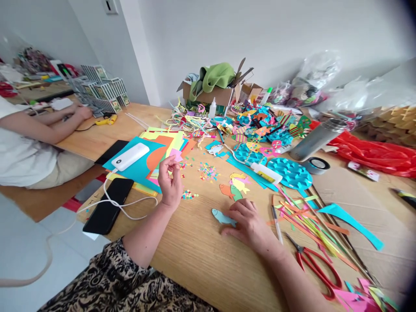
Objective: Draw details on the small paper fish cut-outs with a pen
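Note:
My left hand (pixel 169 180) is raised above the wooden table (pixel 195 251), fingertips pinched together on something too small to name. A pile of small coloured paper bits (pixel 189 195) lies just right of it. My right hand (pixel 248 222) rests flat on the table, its fingers pressing the tail end of a light blue paper fish (pixel 222 217). Orange, green and yellow paper fish (pixel 234 187) lie a little farther back.
Red-handled scissors (pixel 316 266) and paper strips (pixel 305 221) lie right of my right hand. A black phone (pixel 108 204), white power bank (pixel 130 156) and coloured paper sheets (pixel 156 151) sit left. Glue bottle (pixel 265 172), blue discs, a cardboard box (pixel 214 93) stand behind. Another person (pixel 29 138) sits far left.

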`<state>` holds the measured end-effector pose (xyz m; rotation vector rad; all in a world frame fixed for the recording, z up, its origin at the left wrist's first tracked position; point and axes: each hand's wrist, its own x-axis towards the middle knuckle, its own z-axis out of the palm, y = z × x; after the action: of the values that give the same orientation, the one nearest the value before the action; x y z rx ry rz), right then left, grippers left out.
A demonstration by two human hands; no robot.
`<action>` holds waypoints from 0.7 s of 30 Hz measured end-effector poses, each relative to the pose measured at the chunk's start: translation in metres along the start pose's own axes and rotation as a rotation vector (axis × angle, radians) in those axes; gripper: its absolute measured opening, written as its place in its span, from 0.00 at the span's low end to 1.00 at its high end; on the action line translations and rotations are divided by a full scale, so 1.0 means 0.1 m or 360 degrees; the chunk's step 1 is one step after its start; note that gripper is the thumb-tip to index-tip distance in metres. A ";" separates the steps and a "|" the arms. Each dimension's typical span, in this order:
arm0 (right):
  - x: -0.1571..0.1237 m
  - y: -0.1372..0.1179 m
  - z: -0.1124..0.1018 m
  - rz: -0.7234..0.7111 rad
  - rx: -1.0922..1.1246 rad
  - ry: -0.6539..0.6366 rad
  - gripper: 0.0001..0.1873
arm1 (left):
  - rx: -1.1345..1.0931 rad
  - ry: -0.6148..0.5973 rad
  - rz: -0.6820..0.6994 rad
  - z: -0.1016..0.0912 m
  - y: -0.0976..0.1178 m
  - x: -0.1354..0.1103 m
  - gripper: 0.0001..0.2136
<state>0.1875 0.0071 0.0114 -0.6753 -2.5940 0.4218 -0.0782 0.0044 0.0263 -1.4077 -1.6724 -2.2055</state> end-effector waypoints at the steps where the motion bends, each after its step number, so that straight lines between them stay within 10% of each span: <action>1: 0.00 -0.01 0.01 0.0005 -0.0006 -0.0022 0.19 | -0.0004 -0.0011 -0.0001 0.00 0.00 0.00 0.10; 16: 0.04 -0.10 0.09 0.0019 0.0113 0.0016 0.13 | 0.0085 -0.0221 0.0152 0.01 -0.02 -0.10 0.09; 21: 0.09 -0.10 0.14 0.0055 0.0082 -0.0010 0.08 | 0.0124 -0.0550 0.0398 -0.03 0.16 -0.16 0.08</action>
<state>0.1698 0.0007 0.0057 -0.7029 -2.5712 0.5007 -0.0627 -0.0121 0.0279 -1.9426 -1.5415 -1.8261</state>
